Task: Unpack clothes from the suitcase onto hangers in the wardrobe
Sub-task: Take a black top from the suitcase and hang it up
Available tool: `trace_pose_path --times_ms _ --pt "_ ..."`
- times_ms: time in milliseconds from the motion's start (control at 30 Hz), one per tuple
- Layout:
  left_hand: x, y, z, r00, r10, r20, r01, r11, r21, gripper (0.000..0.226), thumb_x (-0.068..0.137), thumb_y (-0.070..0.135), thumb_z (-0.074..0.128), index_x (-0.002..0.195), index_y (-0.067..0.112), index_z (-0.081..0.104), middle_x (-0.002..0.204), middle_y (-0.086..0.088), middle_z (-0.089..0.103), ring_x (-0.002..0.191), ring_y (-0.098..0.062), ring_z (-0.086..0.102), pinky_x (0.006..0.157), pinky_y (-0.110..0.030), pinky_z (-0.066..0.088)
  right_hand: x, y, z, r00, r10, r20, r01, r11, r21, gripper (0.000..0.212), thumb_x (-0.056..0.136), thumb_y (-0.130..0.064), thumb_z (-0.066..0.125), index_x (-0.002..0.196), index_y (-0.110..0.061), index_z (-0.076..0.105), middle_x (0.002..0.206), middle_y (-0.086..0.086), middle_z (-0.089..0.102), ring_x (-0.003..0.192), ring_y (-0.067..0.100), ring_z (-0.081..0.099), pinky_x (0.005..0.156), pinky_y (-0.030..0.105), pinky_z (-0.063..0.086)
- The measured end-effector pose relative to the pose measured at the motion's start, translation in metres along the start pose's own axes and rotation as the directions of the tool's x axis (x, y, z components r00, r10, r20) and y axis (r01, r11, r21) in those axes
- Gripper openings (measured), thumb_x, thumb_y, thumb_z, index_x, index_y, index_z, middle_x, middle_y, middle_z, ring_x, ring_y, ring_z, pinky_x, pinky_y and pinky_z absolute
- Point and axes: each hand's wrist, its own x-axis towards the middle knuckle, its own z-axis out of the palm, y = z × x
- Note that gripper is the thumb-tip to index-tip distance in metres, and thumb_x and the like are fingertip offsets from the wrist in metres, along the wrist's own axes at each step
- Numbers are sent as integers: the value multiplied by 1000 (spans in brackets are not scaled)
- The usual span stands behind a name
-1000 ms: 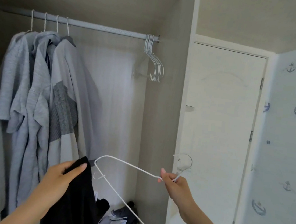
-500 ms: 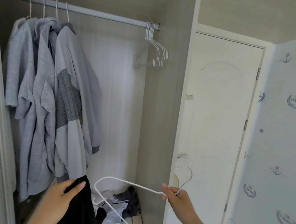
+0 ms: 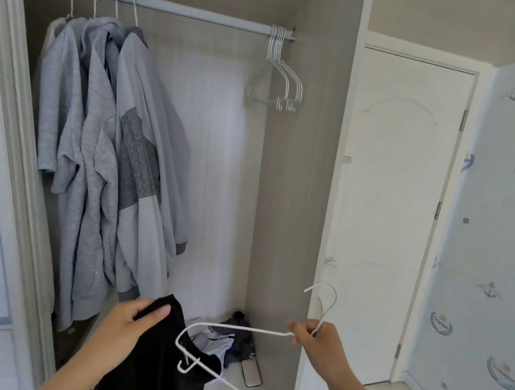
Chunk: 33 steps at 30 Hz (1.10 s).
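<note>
1. Both hands are busy. The left hand [image 3: 128, 324] grips the top edge of a black garment [image 3: 156, 362], with the thumb laid across the front and the fingers curled behind the cloth. The garment hangs from that hand down to the bottom edge of the view.
2. At the same height, off to the right, the right hand [image 3: 320, 344] pinches a white wire hanger [image 3: 245, 328] at the base of its hook, between thumb and curled fingers. The hook stands above the hand with its open end turned left.
3. From the right hand the hanger's upper arm runs left to a rounded bend that overlaps the black garment, near the left hand. Its other arm slants down to the right and leaves the view. Whether the wire is inside the cloth or only in front of it, I cannot tell.
4. Behind the hands is the open wardrobe [image 3: 295, 183], with a rail [image 3: 190, 10] across its top.
5. Four grey garments [image 3: 111, 147] hang pressed together on white hangers at the left end of the rail.
6. A bunch of empty hangers [image 3: 281, 79] hangs at the right end, beside the side panel.
7. On the wardrobe floor lies a small heap of clothes [image 3: 228, 339], dark and white, with a flat rectangular object [image 3: 250, 373] just to its right.
8. Right of the wardrobe stands a white door [image 3: 391, 209], then a pale wall [image 3: 501, 220] printed with anchors.
</note>
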Motion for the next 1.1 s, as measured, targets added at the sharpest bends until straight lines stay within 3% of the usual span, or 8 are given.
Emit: trace_pose_path --times_ms 300,467,633,767,900,1000,1100 --pt "1 9 -14 1000 0 28 -1 1000 28 16 92 25 59 96 17 73 89 1 76 84 -11 71 67 -13 52 3 -6 -2 986 23 -167 -6 995 102 46 86 -21 70 45 -8 52 34 -10 28 34 6 26 45 20 23" --pt "2 8 -19 990 26 137 -42 992 118 19 91 27 61 96 15 74 90 -5 75 86 -19 71 80 -28 55 4 -8 9 993 16 -114 -3 993 114 46 84 -23 71 45 -8 52 38 -8 34 38 5 28 50 23 25" --pt "3 8 -18 970 81 228 -127 973 195 17 88 30 62 91 20 75 84 1 75 79 -12 70 74 -23 52 4 -9 20 997 -26 -72 34 992 119 47 85 -20 70 43 -8 52 36 -10 33 38 5 27 44 15 25" --pt "4 4 -20 952 96 292 -174 951 256 39 81 54 66 80 16 73 71 -9 67 67 -14 61 69 -30 46 5 -15 26 999 -44 -28 48 989 143 47 84 -20 72 42 -8 53 40 -3 34 38 5 27 42 11 26" --pt "2 1 -17 939 108 327 -217 922 319 36 85 43 66 80 9 71 71 -8 67 66 -14 60 68 -32 46 5 -23 32 997 -73 -20 75 984 164 45 84 -20 71 44 -6 56 37 -7 35 37 4 27 42 10 26" --pt "1 1 -14 947 120 297 -245 869 429 38 85 50 62 80 13 69 73 -6 66 67 -18 63 67 -36 49 5 -27 40 994 -103 -22 105 982 154 49 84 -20 72 39 -13 54 39 -4 42 38 5 29 43 12 26" --pt "-2 4 -8 953 209 219 -302 702 645 33 86 56 57 87 26 69 75 3 65 72 -11 60 65 -25 45 3 -33 47 994 -113 -5 112 981 156 50 85 -20 70 39 -12 53 37 -8 40 37 4 30 44 10 27"
